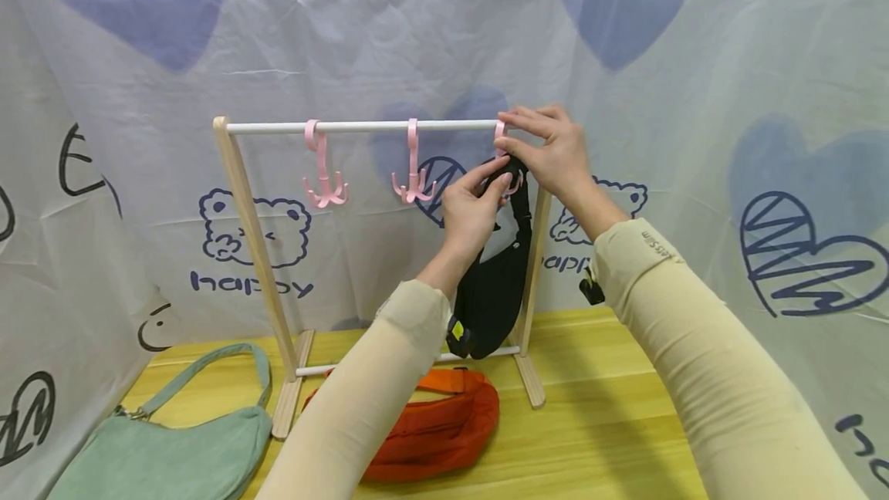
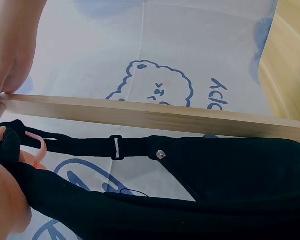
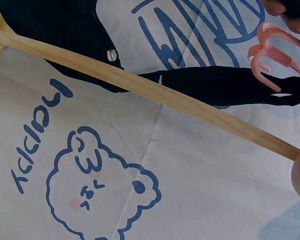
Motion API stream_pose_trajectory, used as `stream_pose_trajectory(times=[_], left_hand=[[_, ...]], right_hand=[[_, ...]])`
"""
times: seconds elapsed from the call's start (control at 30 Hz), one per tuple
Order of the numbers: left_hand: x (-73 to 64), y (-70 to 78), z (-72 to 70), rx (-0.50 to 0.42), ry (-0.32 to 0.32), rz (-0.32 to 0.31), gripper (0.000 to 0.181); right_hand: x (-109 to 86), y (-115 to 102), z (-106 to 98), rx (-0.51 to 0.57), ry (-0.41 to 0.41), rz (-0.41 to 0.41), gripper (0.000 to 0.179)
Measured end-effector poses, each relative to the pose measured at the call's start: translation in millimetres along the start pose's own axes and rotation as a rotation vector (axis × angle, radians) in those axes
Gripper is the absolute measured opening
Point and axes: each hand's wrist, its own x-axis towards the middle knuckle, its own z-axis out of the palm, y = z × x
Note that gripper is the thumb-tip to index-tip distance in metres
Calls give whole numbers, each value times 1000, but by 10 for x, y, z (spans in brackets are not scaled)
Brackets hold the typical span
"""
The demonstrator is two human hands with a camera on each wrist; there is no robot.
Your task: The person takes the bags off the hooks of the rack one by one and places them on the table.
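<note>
A black sling bag [image 1: 495, 284] hangs down by the right post of a small wooden rack. My left hand [image 1: 472, 211] pinches the bag's strap [image 2: 65, 145] between thumb and fingers, beside the prongs of the rightmost pink hook [image 3: 272, 55]. In the right wrist view, the strap passes close behind those prongs. Up at the rail's right end, my right hand [image 1: 552, 149] grips the top of this same hook, thumb below and fingers above; its palm hides the rail end.
Two more pink hooks, a left one [image 1: 324, 176] and a middle one [image 1: 414, 168], hang on the white rail [image 1: 361, 127]. A green shoulder bag [image 1: 174, 450] and an orange-red waist bag [image 1: 444, 430] lie on the yellow wood-grain table [image 1: 597, 407]. A printed curtain [image 1: 430, 37] stands behind.
</note>
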Motion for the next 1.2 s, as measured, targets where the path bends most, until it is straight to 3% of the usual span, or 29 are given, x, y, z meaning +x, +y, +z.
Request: stream_pose_trajectory(times=[0.6, 0.97, 1.2], left_hand=[[-71, -29, 20, -6, -48, 1, 28], [-126, -38, 17, 21, -125, 24, 27], [-149, -43, 10, 7, -131, 59, 27]], right_hand=[[-26, 13, -17, -11, -17, 19, 41], [-17, 9, -18, -8, -11, 9, 42], [-3, -6, -1, 3, -9, 13, 41]])
